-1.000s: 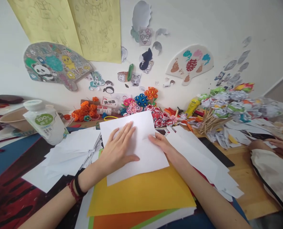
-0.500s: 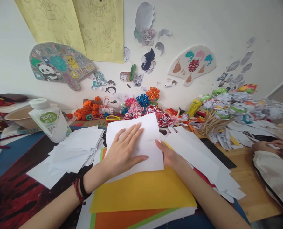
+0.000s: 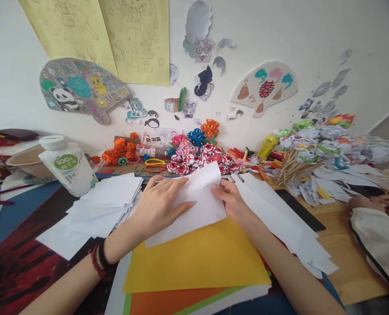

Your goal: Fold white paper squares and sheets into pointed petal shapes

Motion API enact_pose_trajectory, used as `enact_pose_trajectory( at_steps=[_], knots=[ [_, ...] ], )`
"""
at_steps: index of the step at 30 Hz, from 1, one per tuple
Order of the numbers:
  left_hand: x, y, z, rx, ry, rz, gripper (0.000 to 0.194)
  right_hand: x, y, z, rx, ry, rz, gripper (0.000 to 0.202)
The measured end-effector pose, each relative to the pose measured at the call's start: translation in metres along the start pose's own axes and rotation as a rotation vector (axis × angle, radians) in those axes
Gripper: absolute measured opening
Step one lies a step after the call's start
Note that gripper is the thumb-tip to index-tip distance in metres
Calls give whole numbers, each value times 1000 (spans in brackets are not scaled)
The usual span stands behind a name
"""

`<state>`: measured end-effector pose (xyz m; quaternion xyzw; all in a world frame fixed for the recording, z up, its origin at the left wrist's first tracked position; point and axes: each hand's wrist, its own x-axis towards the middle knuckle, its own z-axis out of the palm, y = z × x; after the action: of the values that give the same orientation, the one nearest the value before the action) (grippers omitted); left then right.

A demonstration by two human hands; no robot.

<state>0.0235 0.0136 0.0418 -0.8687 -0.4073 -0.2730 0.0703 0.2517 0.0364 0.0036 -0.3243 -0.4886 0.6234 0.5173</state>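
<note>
White paper sheet [image 3: 199, 212], one, lies over one yellow sheet [image 3: 197, 267] at centre, the left hand [image 3: 160, 203] reaching in from the near left, palm down, fingers loosely spread on it, the right hand [image 3: 232, 201] angled in from the near right, pinching its right edge.

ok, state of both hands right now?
Left hand: partly open, fingers curled, resting on the white sheet.
Right hand: closed, pinching the sheet's right edge.
</note>
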Motion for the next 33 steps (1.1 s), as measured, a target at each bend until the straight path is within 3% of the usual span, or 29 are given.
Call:
enact_pose_trajectory(
  at_steps=[4, 8, 10, 12, 14, 16, 20, 27, 33],
  knots=[
    [-1, 0, 1, 11, 17, -3, 29, 3, 1, -3, -98, 97, -98, 34],
    [-2, 3, -2, 60, 39, -25, 23, 4, -2, -1, -210, 236, -272, 29],
    [-1, 6, -5, 74, 27, -23, 25, 4, -5, 1, -262, 278, -384, 38],
    [0, 10, -7, 62, 3, -20, 27, 3, -7, 4, -305, 237, -435, 53],
    [1, 15, -10, 24, -15, -23, 28, 2, -8, 5, -325, 141, -368, 51],
    [2, 19, -12, -29, -26, -31, 28, 1, -6, 5, -311, 107, -266, 34],
    [5, 17, -19, -127, -71, -90, 32, 3, -3, -4, -192, 217, -201, 26],
    [11, -22, -28, -294, -224, -274, 38, 12, -18, -34, -146, 401, -228, 27],
    [8, -48, -25, -371, -290, -342, 37, 13, -15, -37, -153, 188, 65, 33]
  ],
)
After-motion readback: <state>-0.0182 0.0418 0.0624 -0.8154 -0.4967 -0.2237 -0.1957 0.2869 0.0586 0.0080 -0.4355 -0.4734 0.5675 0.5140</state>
